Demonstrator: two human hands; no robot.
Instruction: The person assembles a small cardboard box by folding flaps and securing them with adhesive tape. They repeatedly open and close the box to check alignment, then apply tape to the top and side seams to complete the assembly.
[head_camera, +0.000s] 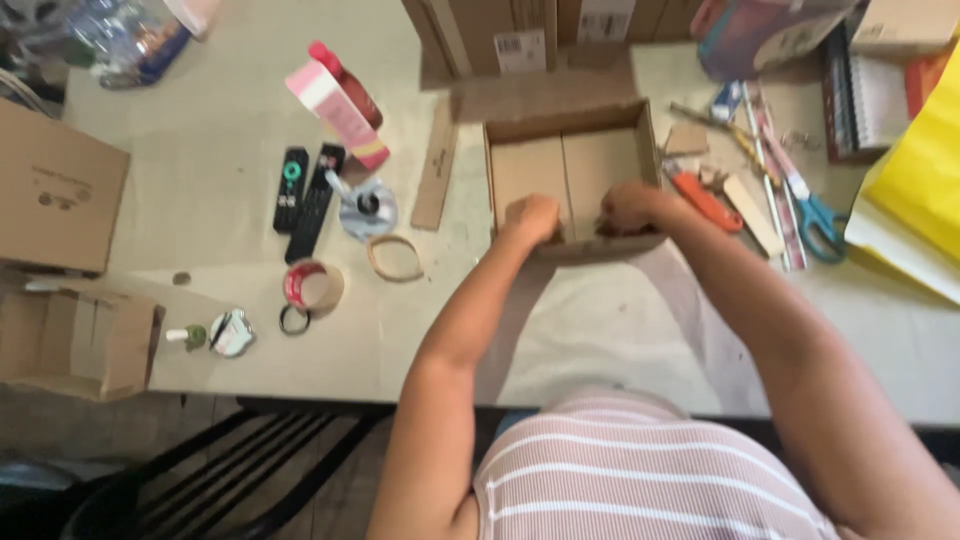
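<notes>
The person leans over the table (600, 330), both hands at the near wall of a small open cardboard box (575, 165) that sits toward the far middle of the tabletop. The left hand (532, 218) is curled into a closed grip on the near-left part of that wall; the right hand (630, 205) is closed over the near-right part, fingers tucked inside the box. The box's long axis runs left to right across the table, so the two hands sit side by side along it, about equally close. To the right of the box lie an orange utility knife (705, 200) and blue-handled scissors (818, 222). To the left are two black remote controls (303, 195), a tape roll (312, 287) and a pink carton (335, 110).
</notes>
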